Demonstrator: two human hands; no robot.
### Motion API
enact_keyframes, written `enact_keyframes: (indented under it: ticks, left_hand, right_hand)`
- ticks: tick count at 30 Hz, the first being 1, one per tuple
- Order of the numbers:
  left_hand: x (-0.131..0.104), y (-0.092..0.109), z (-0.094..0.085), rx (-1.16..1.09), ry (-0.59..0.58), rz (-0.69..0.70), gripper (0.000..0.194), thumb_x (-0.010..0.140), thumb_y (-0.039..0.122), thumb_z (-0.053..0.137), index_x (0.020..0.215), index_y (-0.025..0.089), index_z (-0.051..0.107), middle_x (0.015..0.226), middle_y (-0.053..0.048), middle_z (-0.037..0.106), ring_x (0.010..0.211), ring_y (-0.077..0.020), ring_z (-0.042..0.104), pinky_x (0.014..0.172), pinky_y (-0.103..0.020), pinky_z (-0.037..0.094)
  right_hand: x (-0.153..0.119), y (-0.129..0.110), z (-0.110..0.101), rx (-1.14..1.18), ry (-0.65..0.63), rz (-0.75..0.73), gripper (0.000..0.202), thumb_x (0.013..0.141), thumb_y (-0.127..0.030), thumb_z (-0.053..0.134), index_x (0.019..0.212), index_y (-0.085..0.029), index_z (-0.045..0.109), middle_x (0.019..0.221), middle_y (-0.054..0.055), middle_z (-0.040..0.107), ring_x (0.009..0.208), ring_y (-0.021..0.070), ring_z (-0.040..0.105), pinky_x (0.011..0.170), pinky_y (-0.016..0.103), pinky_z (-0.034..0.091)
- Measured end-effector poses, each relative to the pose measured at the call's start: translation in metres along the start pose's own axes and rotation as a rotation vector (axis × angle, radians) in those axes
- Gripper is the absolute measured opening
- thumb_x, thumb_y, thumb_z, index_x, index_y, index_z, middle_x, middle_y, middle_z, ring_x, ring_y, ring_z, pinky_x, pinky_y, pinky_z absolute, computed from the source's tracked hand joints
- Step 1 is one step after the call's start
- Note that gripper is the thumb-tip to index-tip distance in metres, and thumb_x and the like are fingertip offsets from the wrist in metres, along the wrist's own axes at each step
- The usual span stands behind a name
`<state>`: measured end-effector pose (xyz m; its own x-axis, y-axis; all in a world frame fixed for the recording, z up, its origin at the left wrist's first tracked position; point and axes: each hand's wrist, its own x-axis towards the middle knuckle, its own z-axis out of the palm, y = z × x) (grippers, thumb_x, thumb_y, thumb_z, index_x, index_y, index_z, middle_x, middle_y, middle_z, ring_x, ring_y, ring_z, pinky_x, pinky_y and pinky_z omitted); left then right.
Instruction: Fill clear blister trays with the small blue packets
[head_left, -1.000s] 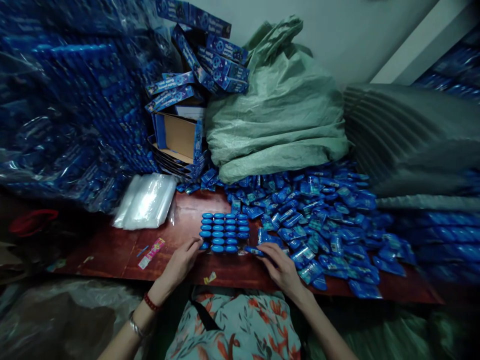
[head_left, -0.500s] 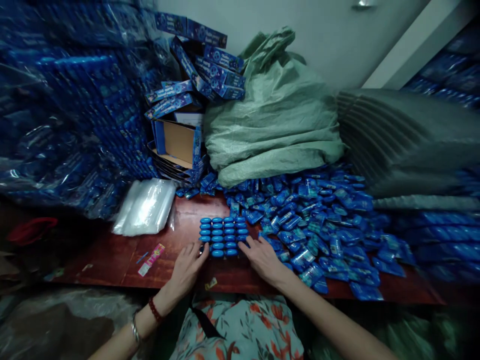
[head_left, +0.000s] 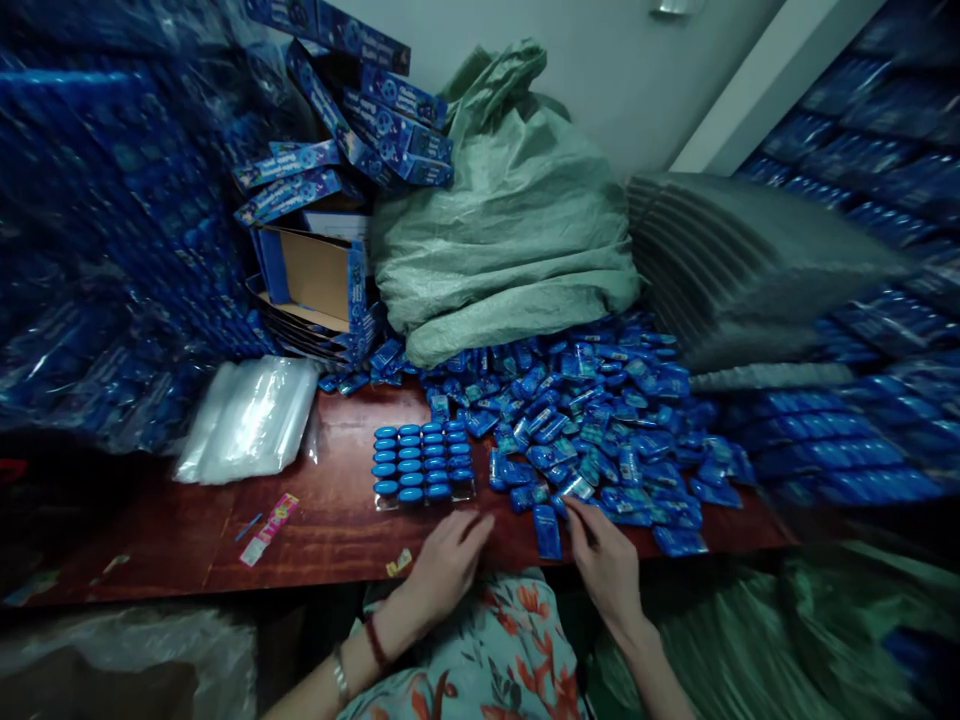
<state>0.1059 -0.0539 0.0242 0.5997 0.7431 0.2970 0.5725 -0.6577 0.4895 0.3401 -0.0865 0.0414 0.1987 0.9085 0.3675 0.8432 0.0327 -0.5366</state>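
My left hand [head_left: 450,560] hovers at the table's front edge. Its fingers are loosely curved, thumb and forefinger apart, and nothing shows in it. My right hand [head_left: 606,565] is at the near edge of a pile of small blue packets [head_left: 592,400]. Its fingertips touch a shiny packet [head_left: 577,488], with thumb and forefinger slightly apart; whether they grip it is unclear. A single blue packet [head_left: 547,532] lies just left of those fingers. Left of the pile, glossy blue oval pieces [head_left: 410,466] stand in neat rows on clear plastic, with neither hand touching them.
Clear plastic bags [head_left: 251,415] lie on the red-brown table [head_left: 337,530], near a pink strip [head_left: 271,527] and a yellow scrap [head_left: 399,562]. Behind are blue printed boxes [head_left: 307,270], a large green sack [head_left: 510,230] and grey stacked sheets [head_left: 750,250]. Wrapped blue goods [head_left: 135,220] rise at left.
Both hands have left the rows of oval pieces. My right hand has moved to the packet pile, my left toward the table edge. One packet now lies apart. The view has turned right.
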Motion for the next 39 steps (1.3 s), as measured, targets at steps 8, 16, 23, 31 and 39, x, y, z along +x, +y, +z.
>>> enact_keyframes:
  ticks: [8, 16, 23, 31, 39]
  left_hand:
    - [0.101, 0.034, 0.023, 0.286, -0.206, -0.133, 0.038, 0.084, 0.002, 0.036, 0.117, 0.011, 0.053, 0.12, -0.017, 0.055, 0.11, -0.028, 0.051, 0.087, -0.045, 0.046]
    - [0.085, 0.043, 0.043, 0.324, -0.221, -0.075, 0.027, 0.084, 0.003, 0.042, 0.102, 0.011, 0.059, 0.115, -0.016, 0.057, 0.11, -0.0262, 0.052, 0.091, -0.044, 0.043]
    - [0.027, 0.022, 0.047, 0.269, -0.164, -0.128, 0.039, 0.091, 0.016, 0.039, 0.129, 0.019, 0.044, 0.125, -0.014, 0.053, 0.11, -0.0266, 0.053, 0.088, -0.045, 0.045]
    - [0.04, 0.032, 0.049, 0.193, -0.166, -0.198, 0.053, 0.087, 0.039, 0.049, 0.134, 0.015, 0.04, 0.117, -0.018, 0.054, 0.103, -0.0292, 0.054, 0.082, -0.044, 0.049]
    - [-0.001, 0.011, 0.03, -0.084, -0.224, -0.249, 0.048, 0.083, 0.002, 0.038, 0.127, 0.019, 0.047, 0.118, -0.014, 0.051, 0.105, -0.0211, 0.054, 0.088, -0.035, 0.049]
  right_hand:
    - [-0.06, -0.004, 0.005, -0.097, -0.098, 0.122, 0.033, 0.093, -0.037, 0.041, 0.119, -0.023, 0.053, 0.107, 0.009, 0.063, 0.093, 0.0201, 0.064, 0.071, 0.028, 0.053]
    - [-0.045, -0.003, 0.024, -0.16, -0.137, 0.159, 0.046, 0.092, -0.039, 0.04, 0.133, -0.019, 0.039, 0.111, 0.012, 0.061, 0.093, 0.0252, 0.064, 0.068, 0.035, 0.055]
    - [-0.035, 0.006, 0.015, -0.101, -0.293, 0.066, 0.038, 0.085, -0.029, 0.047, 0.122, -0.022, 0.044, 0.111, 0.01, 0.061, 0.097, 0.0238, 0.063, 0.076, 0.035, 0.053]
    - [-0.022, -0.006, 0.011, 0.033, -0.24, 0.305, 0.04, 0.083, -0.033, 0.046, 0.12, -0.018, 0.046, 0.102, 0.011, 0.065, 0.084, 0.0255, 0.066, 0.064, 0.035, 0.052]
    - [-0.02, -0.011, 0.014, 0.912, -0.276, 0.817, 0.06, 0.066, -0.046, 0.071, 0.115, -0.021, 0.047, 0.091, 0.005, 0.065, 0.055, 0.0179, 0.065, 0.052, 0.033, 0.056]
